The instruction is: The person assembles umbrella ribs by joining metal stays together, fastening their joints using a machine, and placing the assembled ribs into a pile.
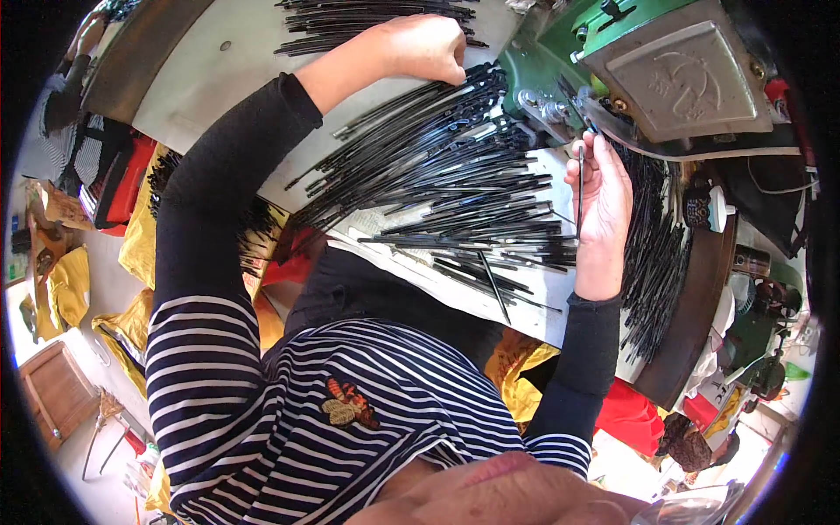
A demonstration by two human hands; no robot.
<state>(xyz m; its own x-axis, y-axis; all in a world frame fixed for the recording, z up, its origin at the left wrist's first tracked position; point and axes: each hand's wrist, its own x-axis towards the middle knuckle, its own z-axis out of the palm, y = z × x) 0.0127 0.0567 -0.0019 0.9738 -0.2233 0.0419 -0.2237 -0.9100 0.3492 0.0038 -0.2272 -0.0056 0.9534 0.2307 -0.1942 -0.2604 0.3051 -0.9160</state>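
My left hand (429,48) is over the far end of a wide spread of thin black rods (437,175). Its fingers are curled down, and whatever is between their tips is hidden. Palm up, my right hand (605,194) pinches one thin black rod (580,194) between thumb and fingers. That hand is just below the working end of a green machine (547,74), where small metal parts (542,109) show. Many of the spread rods have their jointed ends toward the machine.
Another bundle of black rods (367,24) lies at the table's far edge. More rods (652,254) are heaped right of my right hand. The machine's grey cover plate (678,83) overhangs the white tabletop (201,83). Yellow sacking (131,324) is at the left.
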